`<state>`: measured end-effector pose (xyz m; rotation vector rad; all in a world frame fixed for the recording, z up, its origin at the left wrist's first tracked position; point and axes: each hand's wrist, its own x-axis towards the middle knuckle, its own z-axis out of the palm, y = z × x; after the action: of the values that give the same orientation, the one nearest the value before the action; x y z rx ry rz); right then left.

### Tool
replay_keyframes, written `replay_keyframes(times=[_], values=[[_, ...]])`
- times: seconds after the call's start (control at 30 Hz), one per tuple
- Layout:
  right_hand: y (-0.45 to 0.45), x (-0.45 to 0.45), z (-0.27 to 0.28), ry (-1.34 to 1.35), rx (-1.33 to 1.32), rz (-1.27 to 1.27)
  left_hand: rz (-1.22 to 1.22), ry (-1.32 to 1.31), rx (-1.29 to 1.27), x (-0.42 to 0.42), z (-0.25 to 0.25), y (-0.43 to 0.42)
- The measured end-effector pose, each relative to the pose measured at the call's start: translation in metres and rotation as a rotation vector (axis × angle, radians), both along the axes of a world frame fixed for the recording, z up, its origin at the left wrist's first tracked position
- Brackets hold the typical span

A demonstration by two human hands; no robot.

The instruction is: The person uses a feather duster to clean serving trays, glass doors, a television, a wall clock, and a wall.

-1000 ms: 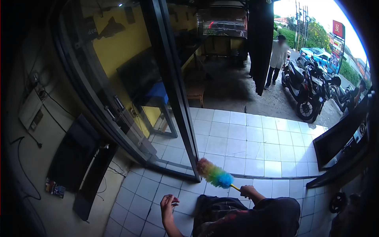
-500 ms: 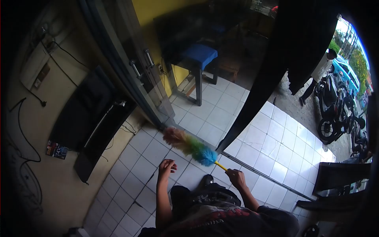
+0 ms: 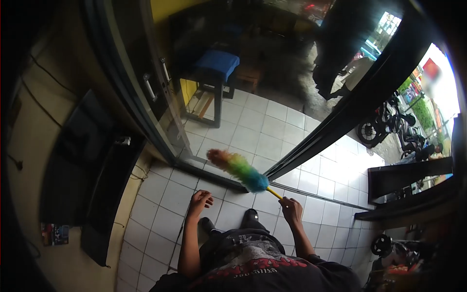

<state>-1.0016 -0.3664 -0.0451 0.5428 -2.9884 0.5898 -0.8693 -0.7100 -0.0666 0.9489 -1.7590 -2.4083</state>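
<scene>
My right hand (image 3: pixel 292 210) is closed round the yellow handle of a feather duster (image 3: pixel 239 171). Its fluffy head runs from red-brown through green to blue and points up and left, in front of the glass door (image 3: pixel 258 114) near its lower frame. Whether the fluff touches the glass I cannot tell. My left hand (image 3: pixel 200 200) hangs in the air to the left of the duster, fingers loosely bent and apart, holding nothing.
Behind the glass stands a table with a blue top (image 3: pixel 218 63). Dark car-bumper-like panels (image 3: pixel 109 194) lean at the left wall. White floor tiles (image 3: pixel 160 209) lie underfoot. Motorcycles (image 3: pixel 377 127) are parked outside at the right, and a person (image 3: pixel 357 73) shows through the glass.
My view has turned right, and the glass door's frame now slants across more of it. The duster stays in my right hand, its head now before the door's lower part.
</scene>
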Motion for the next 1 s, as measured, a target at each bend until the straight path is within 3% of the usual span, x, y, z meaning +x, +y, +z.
replay_keyframes(times=[0.13,0.23,0.33,0.4,0.47,0.53,0.6,0.67,0.77,0.93,1.0], values=[[-0.017,-0.015,0.058,0.583,0.001,0.05,0.042,-0.127,-0.007,0.024,-0.026,-0.054],[-0.03,-0.033,0.108,0.745,-0.128,-0.022,0.06,-0.115,-0.014,0.029,-0.021,-0.087],[-0.058,-0.05,0.122,0.808,-0.327,-0.184,0.105,-0.093,-0.065,0.026,-0.023,-0.113],[-0.087,-0.057,0.121,0.498,-0.57,-0.293,0.12,-0.066,-0.056,0.024,-0.021,-0.118],[-0.121,-0.06,0.108,0.016,-1.12,-0.35,0.145,-0.034,-0.057,0.022,-0.023,-0.122],[-0.137,-0.064,0.055,-0.309,-1.304,-0.26,0.135,-0.017,-0.075,0.022,-0.016,-0.116],[-0.159,-0.038,0.011,-0.163,-0.798,-0.116,0.118,-0.009,-0.052,0.027,-0.016,-0.107],[-0.175,-0.011,-0.014,-0.272,-0.806,-0.041,0.069,-0.021,-0.04,0.038,-0.018,-0.098],[-0.188,-0.005,-0.014,-0.127,-0.63,-0.053,0.034,-0.065,-0.006,0.062,-0.028,-0.091],[-0.207,-0.031,0.037,-0.066,-0.938,-0.093,0.165,-0.127,-0.014,0.096,-0.042,-0.102],[-0.217,-0.042,0.037,0.228,-0.871,-0.168,0.238,-0.135,-0.026,0.107,-0.039,-0.113]])
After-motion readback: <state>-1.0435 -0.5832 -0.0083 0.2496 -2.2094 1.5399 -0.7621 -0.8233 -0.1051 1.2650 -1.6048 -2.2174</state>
